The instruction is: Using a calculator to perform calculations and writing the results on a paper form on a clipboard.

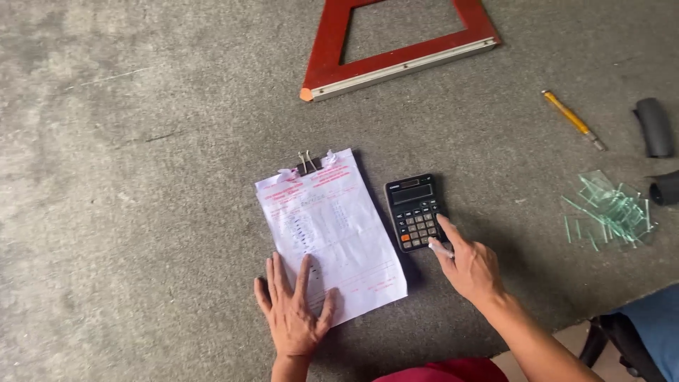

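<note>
My left hand lies flat, fingers spread, on the lower left part of a white printed paper form held by a binder clip. Right of the paper sits a black calculator. My right hand is at the calculator's lower right corner, holding a thin white pen, its forefinger stretched toward the keys. Everything rests on a grey carpeted surface.
A red triangular frame with a metal edge lies at the top. At the right are a yellow-handled tool, black rubber tubes and a pile of small glass strips. A chair with blue fabric stands at bottom right.
</note>
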